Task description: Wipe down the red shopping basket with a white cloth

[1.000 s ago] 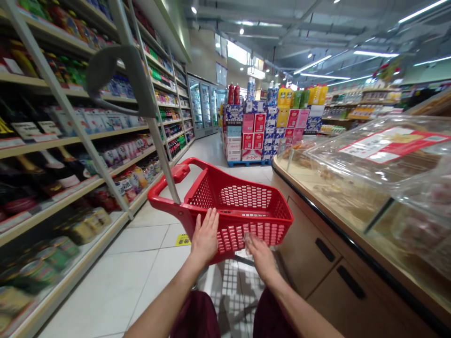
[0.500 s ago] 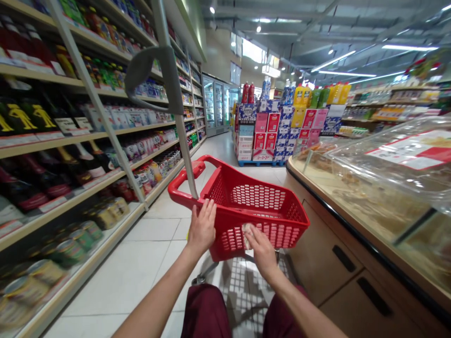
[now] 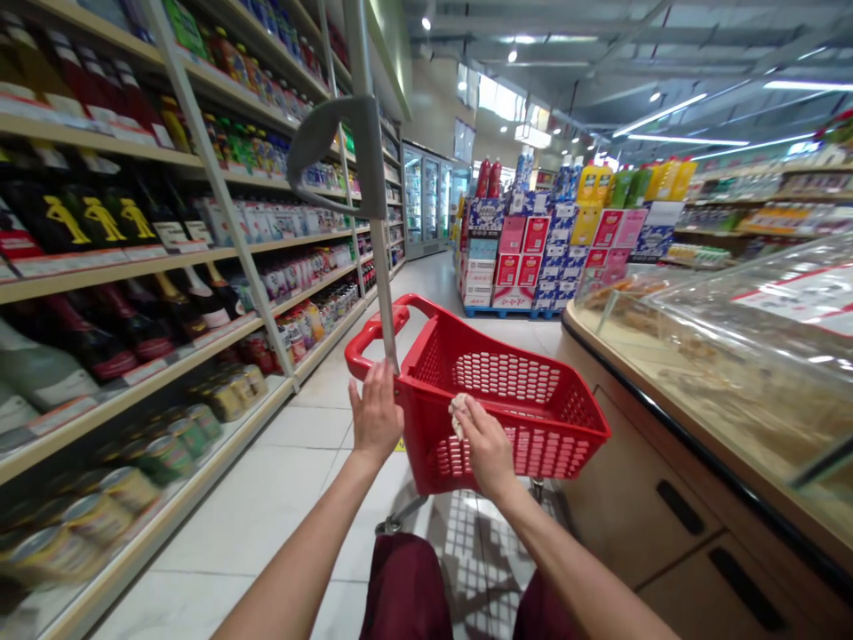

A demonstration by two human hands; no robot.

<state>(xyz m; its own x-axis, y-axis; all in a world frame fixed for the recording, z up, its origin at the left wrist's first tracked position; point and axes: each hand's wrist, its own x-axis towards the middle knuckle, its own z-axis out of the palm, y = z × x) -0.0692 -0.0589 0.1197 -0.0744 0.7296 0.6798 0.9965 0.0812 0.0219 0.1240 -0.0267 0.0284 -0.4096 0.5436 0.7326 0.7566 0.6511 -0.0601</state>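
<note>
No lettering can be read.

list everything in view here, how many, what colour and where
cart: 1, red, centre
cloth: 1, off-white, at the cart's near side
pole: 1, grey, rising from the cart's handle end
hook: 1, grey, on the pole
shelf unit: at least 1, beige and grey, left
bottles: many, mixed colours, left shelves
cans: many, green and yellowish, bottom left shelf
fridge: 1 or more, grey, back
boxes: many, red, blue, pink, white, stacked ahead
pallet: at least 1, blue, under boxes
counter: 1, brown, right
floor: 1, white tiles, below
trousers: 1 pair, maroon, bottom
left grip: 1, bare, at the cart's rim
right grip: 1, bare, holding the cloth
</note>
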